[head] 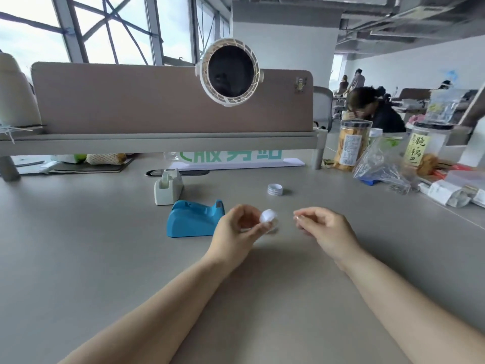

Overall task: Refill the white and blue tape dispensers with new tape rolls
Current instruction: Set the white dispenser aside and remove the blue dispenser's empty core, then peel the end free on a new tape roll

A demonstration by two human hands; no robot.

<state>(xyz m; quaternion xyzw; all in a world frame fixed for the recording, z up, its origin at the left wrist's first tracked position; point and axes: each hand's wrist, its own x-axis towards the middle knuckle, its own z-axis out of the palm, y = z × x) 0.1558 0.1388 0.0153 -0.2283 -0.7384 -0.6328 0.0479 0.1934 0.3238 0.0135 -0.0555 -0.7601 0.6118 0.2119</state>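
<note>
Two tape dispensers sit ahead of me on the grey surface (78, 232), and I take them from the left. The white dispenser (168, 189) stands farther back, upright, its cutter end toward the partition. Just in front of it and a little to the right lies the blue dispenser (195, 218), its rounded back to the left and its cutter end to the right; the two are near each other but I cannot tell whether they touch.

Next comes my left hand (236, 229), raised just right of the blue dispenser, fingers curled in and pinching a small white roll of tape (268, 218) between thumb and fingertips. The roll is blurred, so I cannot make out its loose end. Behind it, well apart on the surface, a second tape roll (275, 189) lies flat with its printed band facing me.

My right hand (324, 227) hovers beside the held roll, apart from it, with thumb and forefinger pressed together at the tips; whether a strip of clear tape is caught between them I cannot tell.

Above the dispensers a round white fan (230, 72) hangs on the brown partition (118, 101). At the far right stand a clear jar of snacks (351, 144), a crumpled plastic bag (380, 164) and another jar with a yellow label (421, 148).
</note>
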